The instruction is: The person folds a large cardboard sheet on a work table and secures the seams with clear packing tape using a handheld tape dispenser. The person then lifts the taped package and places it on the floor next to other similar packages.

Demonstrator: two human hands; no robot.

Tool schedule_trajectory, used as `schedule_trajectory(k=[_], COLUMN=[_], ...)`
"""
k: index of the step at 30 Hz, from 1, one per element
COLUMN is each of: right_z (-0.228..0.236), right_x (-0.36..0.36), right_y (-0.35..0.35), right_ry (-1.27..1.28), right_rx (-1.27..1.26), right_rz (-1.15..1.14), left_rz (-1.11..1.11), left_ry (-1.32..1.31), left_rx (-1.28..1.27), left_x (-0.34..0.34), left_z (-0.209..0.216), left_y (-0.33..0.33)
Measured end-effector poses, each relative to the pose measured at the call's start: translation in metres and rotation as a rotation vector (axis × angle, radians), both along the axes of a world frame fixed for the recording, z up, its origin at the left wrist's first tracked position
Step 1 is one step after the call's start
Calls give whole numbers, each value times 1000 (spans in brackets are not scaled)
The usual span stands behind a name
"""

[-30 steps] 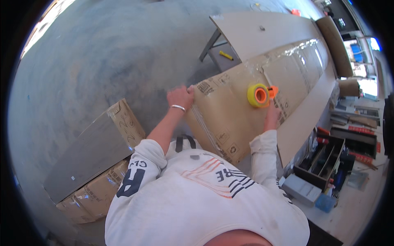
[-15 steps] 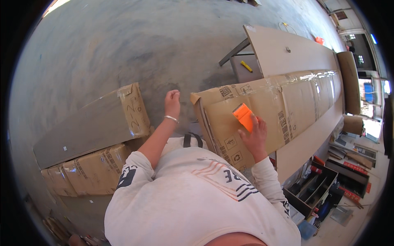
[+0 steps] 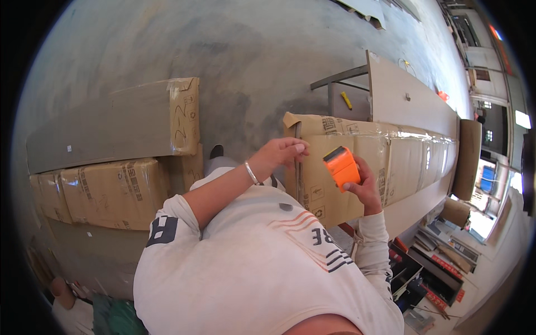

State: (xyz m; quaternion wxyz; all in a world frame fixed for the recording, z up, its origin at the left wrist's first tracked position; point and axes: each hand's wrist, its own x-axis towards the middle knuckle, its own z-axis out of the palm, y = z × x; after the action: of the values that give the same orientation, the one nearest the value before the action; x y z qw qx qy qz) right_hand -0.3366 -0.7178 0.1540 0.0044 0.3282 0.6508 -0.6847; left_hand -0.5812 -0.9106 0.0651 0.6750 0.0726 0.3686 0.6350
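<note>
While right hand (image 3: 365,187) grips boxy orange plastic tape dispenser (image 3: 341,170) above long brown cardboard carton (image 3: 373,148), axis running rightward, left hand (image 3: 277,155) curls nearer carton's left end; can't tell if it's pinching anything.

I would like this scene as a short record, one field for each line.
Right hand: grips an orange tape dispenser
Left hand: at the left end of the long carton; contact unclear
Carton surface: brown, printed, partly glossy
Beyond carton: yellow tool on a grey surface
Far left: grey panel, brown cartons
</note>
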Motion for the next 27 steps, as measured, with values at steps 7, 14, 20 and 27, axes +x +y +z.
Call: schedule_trajectory(k=[7,14,20,27], right_z=[25,37,64,56], right_x=[-67,-119,-146,-114], right_y=[-28,-62,-54,11], right_ry=[-259,-489,-503,-426], right_rx=[48,533,810,856], right_rz=[268,629,752,763], left_rz=[40,263,192,21], left_ry=[-242,188,184,-298], left_rx=[89,-244,-574,-254], left_x=[10,12,-3,142], left_z=[-25,-104,-308,-337], left_y=[-15,-30,-29,103])
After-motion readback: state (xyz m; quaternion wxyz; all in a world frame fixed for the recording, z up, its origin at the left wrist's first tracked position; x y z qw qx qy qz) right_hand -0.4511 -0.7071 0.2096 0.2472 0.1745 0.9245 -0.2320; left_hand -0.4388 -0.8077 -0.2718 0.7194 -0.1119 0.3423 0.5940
